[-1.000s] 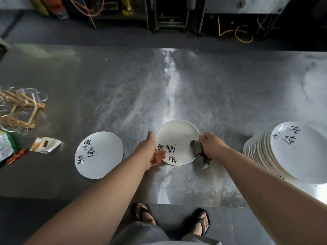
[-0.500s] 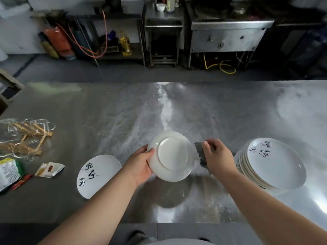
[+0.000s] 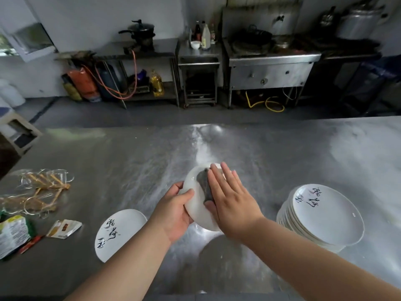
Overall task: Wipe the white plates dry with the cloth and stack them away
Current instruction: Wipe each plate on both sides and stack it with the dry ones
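Along the left edge of the brushed steel table [image 3: 130,161] lie a clear bag of wooden skewers [image 3: 36,192], a green printed packet [image 3: 10,237] and a small torn sachet [image 3: 64,229], all well apart from the work. Right of them, close to the near edge, one round white plate with black brush lettering [image 3: 120,233] lies flat and face up. I take it for the start of the dried pile.

At centre the left hand [image 3: 173,213] grips the left rim of a second round white plate [image 3: 195,205] and holds it clear of the table. The right hand [image 3: 230,200] lies flat, fingers straight, pressing a crumpled dark grey cloth [image 3: 205,185] onto it. Wiping is the step in hand.

This plate is tilted, its wiped face toward the person and bare of lettering, so perhaps the underside. Being round, it has no true long axis.

Next, probably, it is set on the lone plate.

At the right stands a tall stack of lettered white plates [image 3: 325,216].
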